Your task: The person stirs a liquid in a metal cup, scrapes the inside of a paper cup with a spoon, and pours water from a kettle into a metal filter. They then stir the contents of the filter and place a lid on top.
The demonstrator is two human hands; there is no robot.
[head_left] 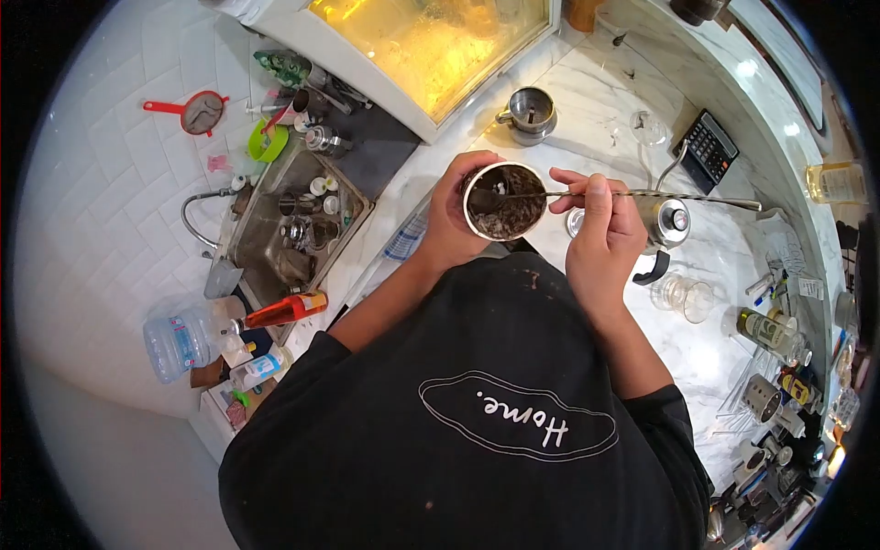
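Observation:
My left hand (pixel 454 213) is wrapped round the side of a white cup (pixel 468 216), with its mouth facing up toward me. Dark brown, lumpy contents (pixel 515 218) fill much of what shows inside. Between the thumb and fingers of my right hand (pixel 603 220) is a long bar spoon (pixel 697 195) with a twisted metal shaft. Its lower end reaches over the rim into the cup, where the dark contents partly hide it. The spoon's other end points out to the right.
Beyond the cup stands a metal cup (pixel 531 112) on the marble counter. A calculator (pixel 708 149), a metal kettle (pixel 671 220) and a glass (pixel 689 301) lie to the right. At left, a sink (pixel 249 275) holds several dishes, with a red-orange bottle (pixel 286 310) near its edge.

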